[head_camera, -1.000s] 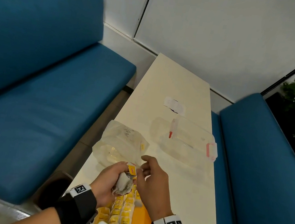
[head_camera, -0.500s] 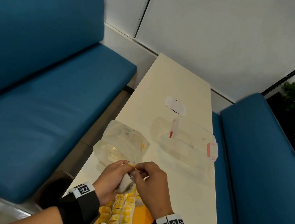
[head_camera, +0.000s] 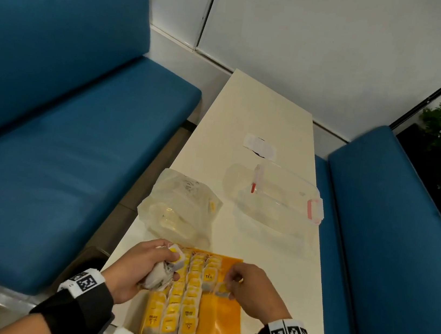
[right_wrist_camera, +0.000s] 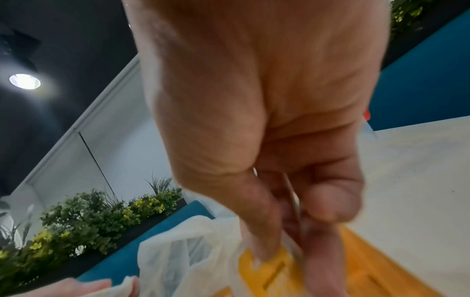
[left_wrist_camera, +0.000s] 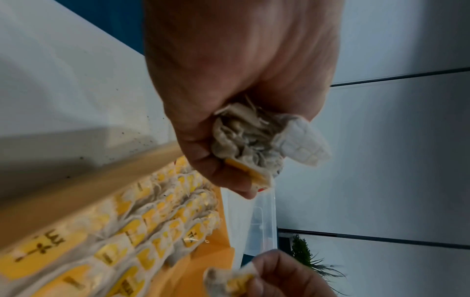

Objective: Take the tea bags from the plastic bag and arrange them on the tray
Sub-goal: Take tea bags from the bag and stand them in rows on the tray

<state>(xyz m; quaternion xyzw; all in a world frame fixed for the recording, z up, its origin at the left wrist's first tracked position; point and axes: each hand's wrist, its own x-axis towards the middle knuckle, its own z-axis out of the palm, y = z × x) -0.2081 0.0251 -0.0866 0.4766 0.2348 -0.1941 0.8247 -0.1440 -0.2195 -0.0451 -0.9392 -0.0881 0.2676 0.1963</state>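
An orange tray lies at the table's near end, its left part filled with rows of tea bags bearing yellow tags. My left hand hovers over the tray's left edge and grips a bunch of tea bags, seen crumpled in the left wrist view. My right hand pinches a single tea bag by its yellow tag just above the tray's bare right part. The thin plastic bag sits beyond the tray with some tea bags inside.
A clear plastic box with pink clasps lies on the white table, right of the bag. A white paper slip lies farther back. Blue benches flank the table on both sides.
My hands have parted: the right hand pulled one tea bag from the left hand's bunch and carried it right over the tray. The view has tilted down, showing the whole tray.
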